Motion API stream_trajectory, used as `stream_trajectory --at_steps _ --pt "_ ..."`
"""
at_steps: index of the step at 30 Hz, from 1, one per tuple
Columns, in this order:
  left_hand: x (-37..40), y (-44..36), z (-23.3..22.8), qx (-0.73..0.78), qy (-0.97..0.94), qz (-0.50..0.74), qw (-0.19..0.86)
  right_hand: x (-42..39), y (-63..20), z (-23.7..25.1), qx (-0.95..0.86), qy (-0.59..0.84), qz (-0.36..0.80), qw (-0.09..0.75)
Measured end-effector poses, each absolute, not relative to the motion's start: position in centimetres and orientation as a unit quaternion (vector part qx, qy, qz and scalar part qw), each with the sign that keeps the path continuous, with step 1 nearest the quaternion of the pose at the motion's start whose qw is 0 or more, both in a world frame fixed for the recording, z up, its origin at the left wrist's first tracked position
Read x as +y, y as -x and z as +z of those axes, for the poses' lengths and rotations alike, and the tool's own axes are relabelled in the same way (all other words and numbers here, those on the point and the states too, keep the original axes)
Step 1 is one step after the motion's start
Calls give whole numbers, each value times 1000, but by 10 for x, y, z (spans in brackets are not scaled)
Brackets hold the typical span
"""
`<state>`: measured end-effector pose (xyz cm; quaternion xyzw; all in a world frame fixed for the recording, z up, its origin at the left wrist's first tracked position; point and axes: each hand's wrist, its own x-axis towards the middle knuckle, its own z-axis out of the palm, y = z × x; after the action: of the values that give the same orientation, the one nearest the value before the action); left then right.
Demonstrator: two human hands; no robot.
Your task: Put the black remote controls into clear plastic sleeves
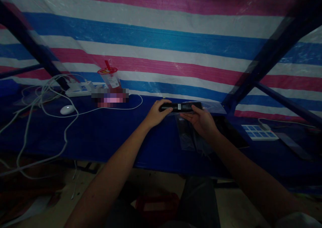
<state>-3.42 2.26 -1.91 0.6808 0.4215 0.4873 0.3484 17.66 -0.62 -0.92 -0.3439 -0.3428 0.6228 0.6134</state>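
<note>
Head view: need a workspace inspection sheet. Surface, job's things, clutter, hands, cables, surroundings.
Surface: table under a dark blue cover; dim light.
Job's things: slim black bar-shaped device with a small white label, held level over the table; clear plastic bags lie flat beneath it.
Clutter: white mouse, lidded drink cup with red straw, sheet of blue labels.
Hands: left hand grips the device's left end; right hand holds its right part from below.
Cables: white cables loop across the table's left side and hang off its edge; white power strip.
Surroundings: striped pink, white and blue tarp; dark frame bars.
</note>
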Motion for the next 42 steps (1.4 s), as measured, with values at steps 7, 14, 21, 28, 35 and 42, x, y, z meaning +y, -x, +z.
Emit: stream_trajectory --at_steps 7,14,21,28,35,42 --pt "21 35 -10 351 -432 531 639 -7 -178 -6 -341 342 629 610" --pt "23 40 -13 329 -410 517 675 -6 -180 -7 -353 349 614 613" --pt "26 40 -17 333 -407 527 668 -5 -179 -8 -362 346 601 623" --pt "29 41 -21 333 -413 541 653 -5 -178 -12 -373 331 603 623" --pt "23 37 -14 327 -413 539 658 -6 -177 -11 -372 337 602 621" --pt "23 34 -9 360 -394 592 604 -2 -176 -12 -371 310 606 631"
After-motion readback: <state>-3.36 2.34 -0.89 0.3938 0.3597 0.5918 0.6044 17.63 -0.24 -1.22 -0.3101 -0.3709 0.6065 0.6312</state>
